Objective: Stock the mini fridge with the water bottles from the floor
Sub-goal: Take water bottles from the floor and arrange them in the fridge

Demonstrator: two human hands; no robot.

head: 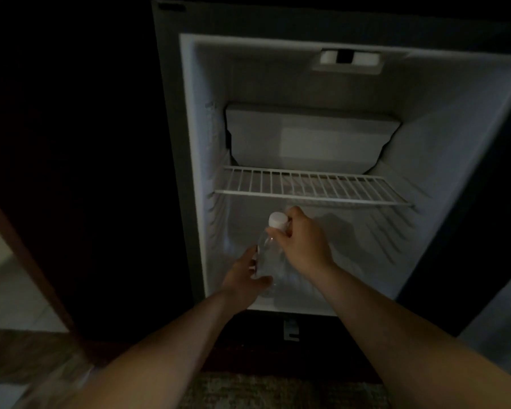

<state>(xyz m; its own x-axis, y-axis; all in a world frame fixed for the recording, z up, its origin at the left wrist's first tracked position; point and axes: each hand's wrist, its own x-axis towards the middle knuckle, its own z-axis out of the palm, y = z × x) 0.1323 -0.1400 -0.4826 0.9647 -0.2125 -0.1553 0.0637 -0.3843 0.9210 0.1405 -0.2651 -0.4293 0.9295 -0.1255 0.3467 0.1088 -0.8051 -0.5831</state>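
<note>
The mini fridge (189,160) stands open in front of me, white inside and dim. A clear water bottle (267,258) with a white cap stands upright at the front left of the fridge's bottom compartment. My right hand (303,243) grips the bottle's neck just under the cap. My left hand (242,278) holds the bottle's lower body from the left, thumb across its front. The bottle's base is hidden behind my left hand.
A white wire shelf (310,185) spans the fridge just above the bottle's cap. A white freezer box (307,137) sits above that shelf. Patterned carpet (278,391) lies below the fridge. Dark cabinet panels flank the fridge on both sides.
</note>
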